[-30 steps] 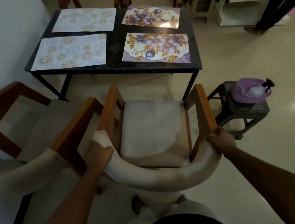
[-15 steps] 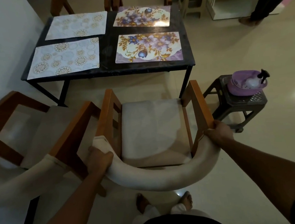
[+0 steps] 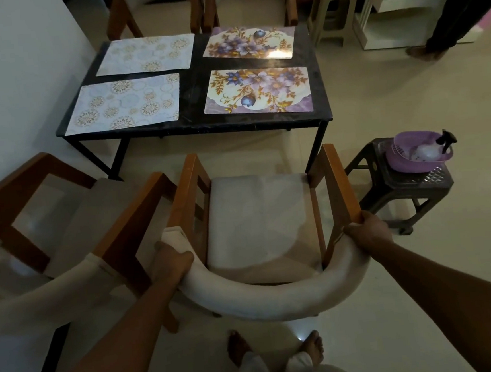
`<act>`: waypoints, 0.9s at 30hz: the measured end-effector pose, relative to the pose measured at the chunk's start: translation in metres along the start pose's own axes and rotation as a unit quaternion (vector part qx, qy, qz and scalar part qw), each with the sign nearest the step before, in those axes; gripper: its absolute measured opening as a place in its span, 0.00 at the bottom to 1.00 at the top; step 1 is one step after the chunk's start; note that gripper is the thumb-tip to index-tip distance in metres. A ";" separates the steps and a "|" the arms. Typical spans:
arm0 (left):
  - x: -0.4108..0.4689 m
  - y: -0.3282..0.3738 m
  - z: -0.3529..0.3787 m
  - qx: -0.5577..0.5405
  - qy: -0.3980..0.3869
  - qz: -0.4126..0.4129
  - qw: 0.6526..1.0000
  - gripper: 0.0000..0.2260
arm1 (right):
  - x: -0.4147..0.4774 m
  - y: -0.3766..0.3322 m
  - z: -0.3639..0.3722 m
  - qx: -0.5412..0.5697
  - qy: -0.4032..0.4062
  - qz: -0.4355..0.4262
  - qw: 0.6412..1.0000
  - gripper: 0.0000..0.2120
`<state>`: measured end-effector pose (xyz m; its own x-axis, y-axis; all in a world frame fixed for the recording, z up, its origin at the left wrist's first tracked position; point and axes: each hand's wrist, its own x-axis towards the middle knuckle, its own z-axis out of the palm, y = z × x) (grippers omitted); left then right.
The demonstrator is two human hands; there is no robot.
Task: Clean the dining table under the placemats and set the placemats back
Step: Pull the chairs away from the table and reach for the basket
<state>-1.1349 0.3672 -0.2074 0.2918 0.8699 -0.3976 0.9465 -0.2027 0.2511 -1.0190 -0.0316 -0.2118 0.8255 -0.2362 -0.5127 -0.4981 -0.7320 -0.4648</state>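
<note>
While placemats [image 3: 256,91] lie on the dining table [image 3: 199,100] at twelve o'clock, my left hand [image 3: 171,263] grasps the chair backrest [image 3: 263,301]. My right hand [image 3: 367,231] grasps its other end.

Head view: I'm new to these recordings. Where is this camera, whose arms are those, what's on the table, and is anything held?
There is no machine here. The camera sits on a person's head and looks forward and down, so both arms are the wearer's own. The left hand and right hand grip a wooden chair by the ends of its curved padded back; it stands apart from the dark dining table. On the table lie two pale circle-patterned placemats on the left and two floral placemats on the right. Right of the chair, a dark stool bears a purple basin.
</note>
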 end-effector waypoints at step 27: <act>0.024 -0.034 -0.025 -0.054 -0.111 0.135 0.983 0.35 | -0.023 -0.025 0.039 -0.146 0.051 -0.006 0.988 0.41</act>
<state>-1.1632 0.4064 -0.2038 0.5650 0.6686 -0.4835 0.8135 -0.3534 0.4619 -1.0358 0.0176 -0.2167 0.8605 -0.2795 -0.4259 -0.4033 -0.8846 -0.2343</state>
